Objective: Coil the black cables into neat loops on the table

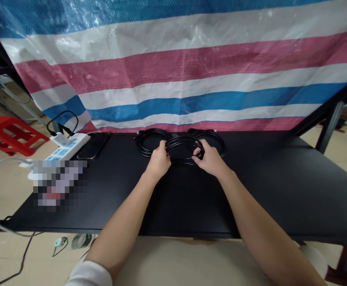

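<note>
Gripping one coiled black cable (183, 137), the left hand (159, 159) and right hand (209, 159) curl closed on it. Another black cable coil (137, 141) lies just behind.

Free (280, 186) black tabletop right of the coiled cables (182, 149); phone (93, 146) and power strip (68, 146) blocking left.

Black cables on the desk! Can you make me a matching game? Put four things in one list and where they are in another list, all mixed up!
Things:
1. Middle coil of black cable
2. Black phone
3. White power strip
4. Red plastic stool

Places:
A. On the floor beside the black desk
B. In the left hand and right hand
C. At the desk's far left corner
D. Just right of the power strip

Pairs: 1-B, 2-D, 3-C, 4-A
</note>
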`<action>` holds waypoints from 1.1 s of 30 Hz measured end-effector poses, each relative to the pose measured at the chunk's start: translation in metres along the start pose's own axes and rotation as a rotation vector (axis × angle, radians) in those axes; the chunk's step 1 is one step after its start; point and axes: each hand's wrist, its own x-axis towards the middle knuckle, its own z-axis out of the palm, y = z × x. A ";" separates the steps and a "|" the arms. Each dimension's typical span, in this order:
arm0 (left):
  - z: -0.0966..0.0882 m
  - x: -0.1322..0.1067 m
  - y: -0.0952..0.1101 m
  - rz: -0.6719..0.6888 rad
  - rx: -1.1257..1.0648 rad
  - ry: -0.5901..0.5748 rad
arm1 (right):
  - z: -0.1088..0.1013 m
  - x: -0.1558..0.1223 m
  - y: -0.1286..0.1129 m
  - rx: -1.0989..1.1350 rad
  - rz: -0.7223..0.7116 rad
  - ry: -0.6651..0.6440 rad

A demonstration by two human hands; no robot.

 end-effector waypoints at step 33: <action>-0.048 0.024 -0.019 -0.211 -0.114 0.060 | 0.017 0.050 -0.066 -0.584 0.294 -0.300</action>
